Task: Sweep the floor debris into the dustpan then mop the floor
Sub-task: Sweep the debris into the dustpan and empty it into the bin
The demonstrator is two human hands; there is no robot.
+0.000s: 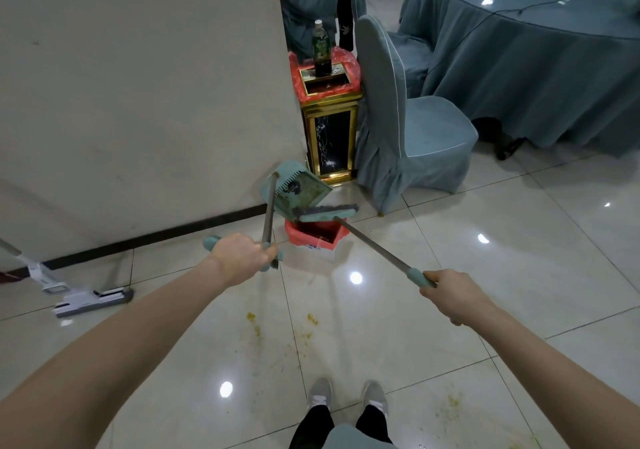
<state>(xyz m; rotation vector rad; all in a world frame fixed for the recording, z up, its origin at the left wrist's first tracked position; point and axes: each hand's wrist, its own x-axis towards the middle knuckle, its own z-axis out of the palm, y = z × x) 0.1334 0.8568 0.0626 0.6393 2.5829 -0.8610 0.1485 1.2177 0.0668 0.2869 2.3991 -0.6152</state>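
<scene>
Dustpan tipped over the small red-lined bin

Left hand (pixel 242 258) grips the dustpan (pixel 299 190) handle, pan at 1 o'clock; right hand (pixel 453 298) holds the broom (pixel 329 212) handle, head at 10 o'clock.

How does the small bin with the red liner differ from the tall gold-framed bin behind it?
The small white bin with a red liner is low and stands on open floor below the tilted teal dustpan. The tall black bin with gold frame stands against the wall corner and carries a dark bottle on top. Both have red plastic liners.
</scene>
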